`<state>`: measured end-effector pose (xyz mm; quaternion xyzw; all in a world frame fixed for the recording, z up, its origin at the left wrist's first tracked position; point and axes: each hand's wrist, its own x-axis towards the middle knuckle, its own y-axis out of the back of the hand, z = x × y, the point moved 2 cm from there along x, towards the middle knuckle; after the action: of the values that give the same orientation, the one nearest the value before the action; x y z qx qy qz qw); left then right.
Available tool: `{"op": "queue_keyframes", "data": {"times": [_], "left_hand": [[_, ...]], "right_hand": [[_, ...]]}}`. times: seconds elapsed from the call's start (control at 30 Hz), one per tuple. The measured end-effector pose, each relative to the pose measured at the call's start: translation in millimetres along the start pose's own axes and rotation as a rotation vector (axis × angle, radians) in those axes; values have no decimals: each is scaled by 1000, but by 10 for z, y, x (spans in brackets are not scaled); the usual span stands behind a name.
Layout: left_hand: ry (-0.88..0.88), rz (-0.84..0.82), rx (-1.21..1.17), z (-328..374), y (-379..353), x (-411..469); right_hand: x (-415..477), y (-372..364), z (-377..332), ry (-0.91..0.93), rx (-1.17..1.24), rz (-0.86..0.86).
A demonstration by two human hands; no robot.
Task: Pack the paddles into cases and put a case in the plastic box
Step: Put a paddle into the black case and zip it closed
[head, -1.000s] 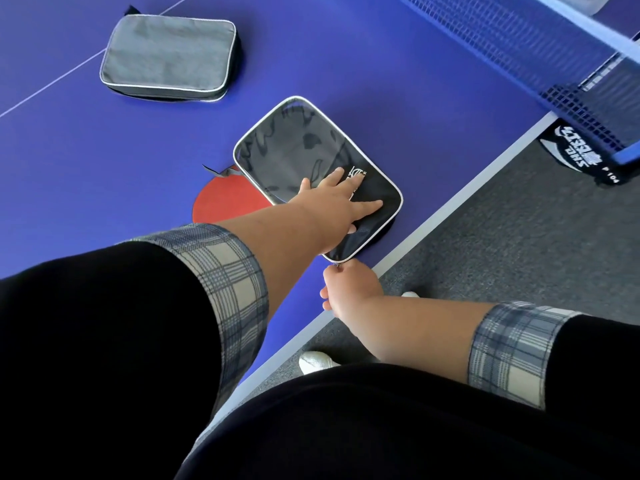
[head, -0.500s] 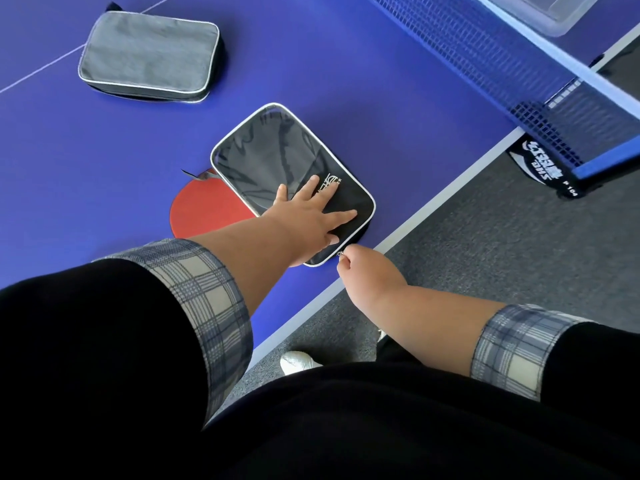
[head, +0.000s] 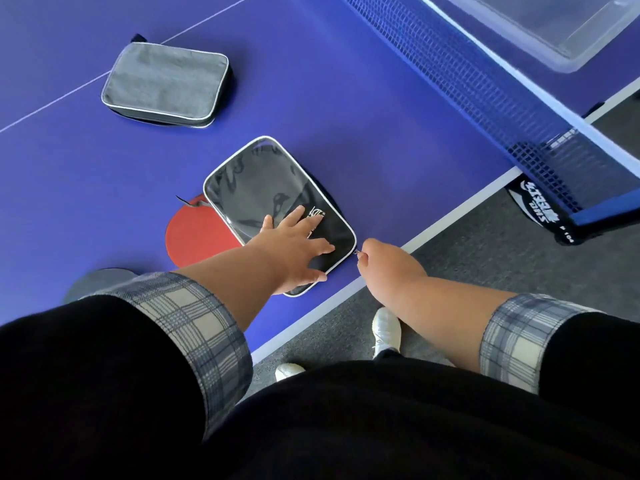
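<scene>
Head view: left hand [head: 294,247] lies flat, fingers spread, pressing the black case [head: 277,206] against the worktop [head: 346,98]. Right hand [head: 384,261] is pinched on the zipper pull [head: 356,251] at the case's near right corner.

Risks: the case sits close to the worktop edge [head: 433,233]; a pull toward the body could drag it over if the left hand slips. A red paddle [head: 197,237] lies partly under the case's left side; whether it is inside or merely beneath cannot be told, and the zipper could snag on it. A dark rounded shape [head: 97,282] at the near left may be a second paddle, uncertain.

Room: open worktop lies between the black case and the grey case [head: 166,84], well apart. The net [head: 485,84] stands between the cases and the plastic box [head: 540,26], so a case must be lifted over or carried round it.
</scene>
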<state>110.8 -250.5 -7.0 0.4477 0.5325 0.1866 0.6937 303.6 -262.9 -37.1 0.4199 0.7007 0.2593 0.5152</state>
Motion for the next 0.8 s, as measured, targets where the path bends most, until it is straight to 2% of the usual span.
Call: {"op": "queue_keyframes", "data": {"times": [0.13,0.3,0.4,0.53,0.8], "left_hand": [[169,98,1,253,30,58],[330,68,-9,565,65,260],[355,98,1,672,86,317],[385,74,6,726,104,326],[370,35,4,764,33,249]], "right_hand": [[88,133,51,139,-113,-93],[216,273,143,362,-16,-147],[293,338,203,493,54,-187],[348,333,238,530,76,-223],[550,457,200,630,-220,-198]]}}
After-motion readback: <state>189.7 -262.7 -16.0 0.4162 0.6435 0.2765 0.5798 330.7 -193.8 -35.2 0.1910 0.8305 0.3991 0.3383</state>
